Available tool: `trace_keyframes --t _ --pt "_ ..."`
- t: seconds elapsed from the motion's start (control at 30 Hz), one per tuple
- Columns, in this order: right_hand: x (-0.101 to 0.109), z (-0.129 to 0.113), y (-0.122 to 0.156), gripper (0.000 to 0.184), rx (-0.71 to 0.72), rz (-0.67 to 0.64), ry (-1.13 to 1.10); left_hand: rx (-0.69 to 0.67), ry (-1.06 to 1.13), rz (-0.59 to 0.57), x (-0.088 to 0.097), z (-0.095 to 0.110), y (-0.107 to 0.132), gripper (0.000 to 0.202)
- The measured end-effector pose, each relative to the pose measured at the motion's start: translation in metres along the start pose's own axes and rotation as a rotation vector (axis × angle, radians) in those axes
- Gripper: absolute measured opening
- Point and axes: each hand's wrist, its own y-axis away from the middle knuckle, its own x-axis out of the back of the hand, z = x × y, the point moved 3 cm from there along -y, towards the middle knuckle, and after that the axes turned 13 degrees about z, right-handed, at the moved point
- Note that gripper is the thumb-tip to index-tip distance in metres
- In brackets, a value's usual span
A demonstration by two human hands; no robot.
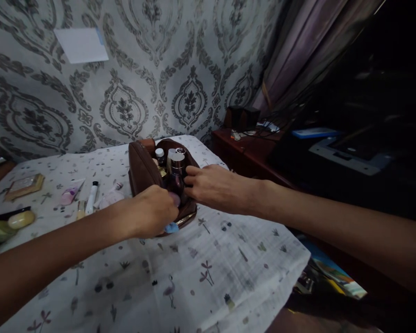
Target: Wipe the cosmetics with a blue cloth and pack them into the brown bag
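A brown cosmetic bag (143, 169) stands unzipped on the cloth-covered table, packed with bottles. Among them are a dark bottle with a shiny cap (177, 169) and a small white-capped bottle (160, 155). My left hand (156, 210) is closed at the bag's front left side. A rounded pinkish item (174, 199) shows at its fingertips and a light blue piece (171, 227) below them; which of these it grips is hidden. My right hand (213, 187) has its fingers curled over the bag's right edge, beside the dark bottle.
Left of the bag lie a pink-and-white tube (71, 192), a white tube with a black cap (91, 198) and a gold-edged compact box (25, 186). Farther left is a yellowish rounded item (21, 219). A reddish-brown cabinet (237, 150) with cables stands at the right. Patterned wallpaper rises behind.
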Motion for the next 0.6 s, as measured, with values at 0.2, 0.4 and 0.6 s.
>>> trace_keyframes --t 0.2,0.4,0.6 --pt "-0.003 0.0 0.001 0.018 0.007 0.058 0.004 0.043 -0.083 -0.015 0.002 0.004 0.023 0.013" --pt "-0.002 -0.002 0.003 0.014 0.022 0.082 0.019 0.041 -0.106 -0.022 0.003 0.01 0.029 0.024" --pt "-0.004 -0.003 0.007 0.014 0.027 0.097 0.03 0.078 -0.17 -0.027 0.002 0.017 0.039 0.044"
